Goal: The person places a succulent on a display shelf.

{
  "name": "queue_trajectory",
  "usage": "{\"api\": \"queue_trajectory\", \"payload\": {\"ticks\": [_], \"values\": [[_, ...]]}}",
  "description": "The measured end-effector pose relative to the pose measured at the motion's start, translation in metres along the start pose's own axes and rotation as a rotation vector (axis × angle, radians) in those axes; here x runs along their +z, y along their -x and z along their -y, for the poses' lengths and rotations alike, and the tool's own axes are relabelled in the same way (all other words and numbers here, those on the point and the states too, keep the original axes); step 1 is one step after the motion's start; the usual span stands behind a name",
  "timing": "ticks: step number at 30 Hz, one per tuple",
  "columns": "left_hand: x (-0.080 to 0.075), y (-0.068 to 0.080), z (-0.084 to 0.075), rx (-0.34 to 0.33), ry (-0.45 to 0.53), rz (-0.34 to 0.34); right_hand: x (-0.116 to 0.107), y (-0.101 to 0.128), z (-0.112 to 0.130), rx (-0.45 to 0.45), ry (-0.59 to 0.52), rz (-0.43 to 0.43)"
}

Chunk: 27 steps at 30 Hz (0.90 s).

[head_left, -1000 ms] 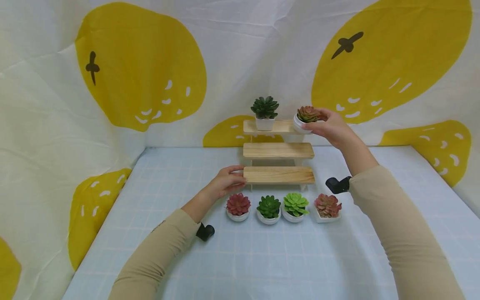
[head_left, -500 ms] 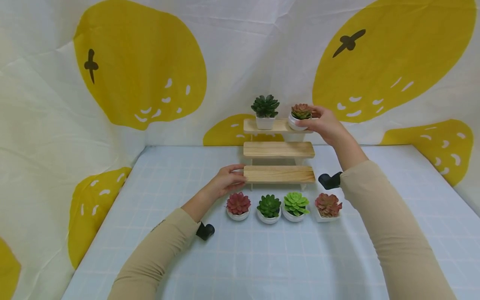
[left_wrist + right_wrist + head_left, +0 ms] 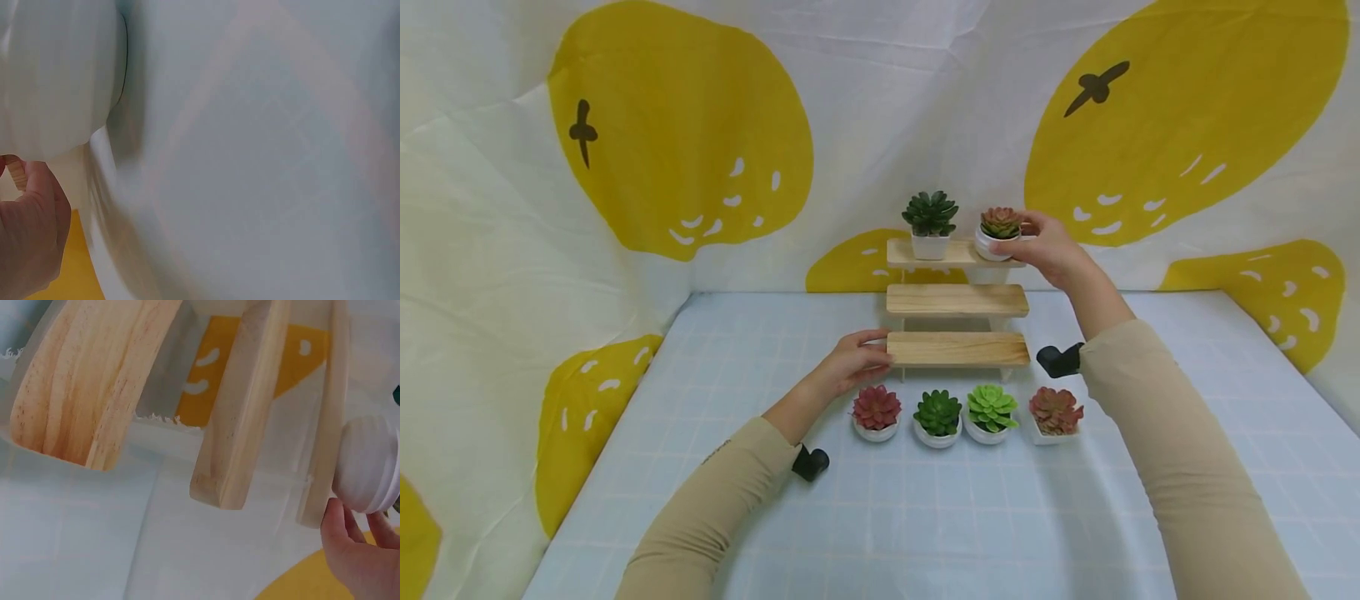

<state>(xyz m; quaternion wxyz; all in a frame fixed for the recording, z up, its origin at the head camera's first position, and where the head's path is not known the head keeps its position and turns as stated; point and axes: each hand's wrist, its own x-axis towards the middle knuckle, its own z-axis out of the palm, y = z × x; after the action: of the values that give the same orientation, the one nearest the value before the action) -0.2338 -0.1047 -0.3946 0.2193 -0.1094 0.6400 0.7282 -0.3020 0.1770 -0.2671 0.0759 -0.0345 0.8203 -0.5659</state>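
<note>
A three-step wooden shelf (image 3: 957,300) stands at the back of the table. On its top step sits a dark green succulent in a white square pot (image 3: 929,223). My right hand (image 3: 1051,248) grips a reddish succulent in a round white pot (image 3: 997,232) at the right end of that top step; the pot (image 3: 367,466) rests against the plank's edge in the right wrist view. My left hand (image 3: 853,363) holds the left end of the bottom step. The left wrist view shows only a thumb (image 3: 31,237) and a blurred white pot (image 3: 56,75).
Several potted succulents stand in a row in front of the shelf: dark red (image 3: 876,412), dark green (image 3: 937,417), light green (image 3: 990,412), brownish red (image 3: 1056,414). A pale blue checked cloth (image 3: 925,517) covers the table. Yellow-patterned fabric (image 3: 685,142) hangs behind and at the sides.
My right hand carried the reddish succulent pot leftward from just off the shelf's right end onto the top step. The left hand has stayed on the bottom step.
</note>
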Motion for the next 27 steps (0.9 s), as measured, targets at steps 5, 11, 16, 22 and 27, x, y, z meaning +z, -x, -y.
{"api": "queue_trajectory", "payload": {"ticks": [5,11,16,22,27], "values": [[0.000,0.001,0.000,0.024,0.010,0.006,-0.007,0.007,-0.002,0.018,-0.013,0.013],[0.002,0.002,0.000,0.017,-0.002,0.009,-0.015,0.018,-0.009,0.012,-0.020,0.005],[0.002,0.001,0.000,0.012,0.003,-0.003,-0.024,0.030,-0.011,-0.030,0.003,0.045],[0.002,0.001,-0.001,0.011,0.004,-0.007,-0.039,0.045,-0.018,-0.070,0.061,0.071],[0.002,0.002,0.000,0.001,-0.002,-0.014,-0.049,0.056,-0.025,-0.080,0.108,0.073]]}}
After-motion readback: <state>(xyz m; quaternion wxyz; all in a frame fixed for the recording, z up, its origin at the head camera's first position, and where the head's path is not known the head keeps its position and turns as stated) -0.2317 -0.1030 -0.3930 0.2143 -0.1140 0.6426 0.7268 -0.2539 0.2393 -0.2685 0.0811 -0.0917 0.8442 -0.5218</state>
